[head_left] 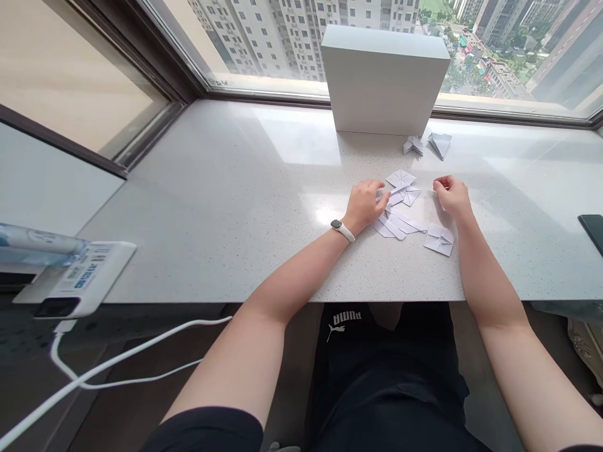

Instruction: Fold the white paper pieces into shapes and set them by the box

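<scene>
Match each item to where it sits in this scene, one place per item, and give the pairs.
Items:
1. Smartwatch
2. White box
3. Black smartphone
4. Folded paper square

Places:
A. Right edge of the stone counter
B. In front of the right hand
C. On the left wrist
D. Against the window

Pairs: 1-C, 2-D, 3-A, 4-B.
</scene>
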A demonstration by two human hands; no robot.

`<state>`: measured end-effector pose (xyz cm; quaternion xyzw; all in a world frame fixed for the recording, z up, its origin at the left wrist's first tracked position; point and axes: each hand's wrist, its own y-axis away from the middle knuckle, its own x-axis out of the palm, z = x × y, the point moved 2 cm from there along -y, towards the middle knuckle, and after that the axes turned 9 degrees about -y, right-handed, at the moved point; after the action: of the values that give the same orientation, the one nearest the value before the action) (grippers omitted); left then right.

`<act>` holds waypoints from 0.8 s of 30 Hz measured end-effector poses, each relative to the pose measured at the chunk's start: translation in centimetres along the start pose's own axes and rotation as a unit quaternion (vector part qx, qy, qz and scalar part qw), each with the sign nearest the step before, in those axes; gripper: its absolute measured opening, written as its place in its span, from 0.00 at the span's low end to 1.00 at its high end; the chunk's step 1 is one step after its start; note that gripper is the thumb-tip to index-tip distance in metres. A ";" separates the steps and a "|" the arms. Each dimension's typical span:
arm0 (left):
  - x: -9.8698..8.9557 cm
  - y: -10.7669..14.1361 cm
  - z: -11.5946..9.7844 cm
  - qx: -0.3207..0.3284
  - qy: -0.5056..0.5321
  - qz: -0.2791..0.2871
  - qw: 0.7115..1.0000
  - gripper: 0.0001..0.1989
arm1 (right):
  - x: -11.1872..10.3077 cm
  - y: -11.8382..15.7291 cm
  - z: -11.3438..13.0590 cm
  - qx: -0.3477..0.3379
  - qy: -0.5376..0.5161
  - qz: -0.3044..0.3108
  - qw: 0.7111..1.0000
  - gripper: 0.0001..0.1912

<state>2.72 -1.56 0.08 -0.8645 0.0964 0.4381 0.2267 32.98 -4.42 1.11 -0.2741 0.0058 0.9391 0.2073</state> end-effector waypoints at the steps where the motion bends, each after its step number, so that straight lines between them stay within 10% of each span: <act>1: -0.1 0.1 0.0 0.000 -0.032 0.007 0.999 0.10 | 0.4 0.7 0.7 -0.019 0.012 0.026 0.999 0.12; 17: 0.6 -0.2 1.6 0.036 0.108 -0.003 0.993 0.06 | -0.4 5.0 6.3 -0.055 0.138 0.356 0.923 0.19; 24: -0.5 -0.3 1.7 -0.034 0.199 -0.048 0.978 0.03 | 0.1 5.8 7.1 -0.046 0.199 0.390 0.898 0.19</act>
<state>1.32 -0.53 -0.27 -0.9452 0.0830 0.2492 0.1940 26.93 -8.81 6.49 -0.4400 0.1103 0.8699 -0.1940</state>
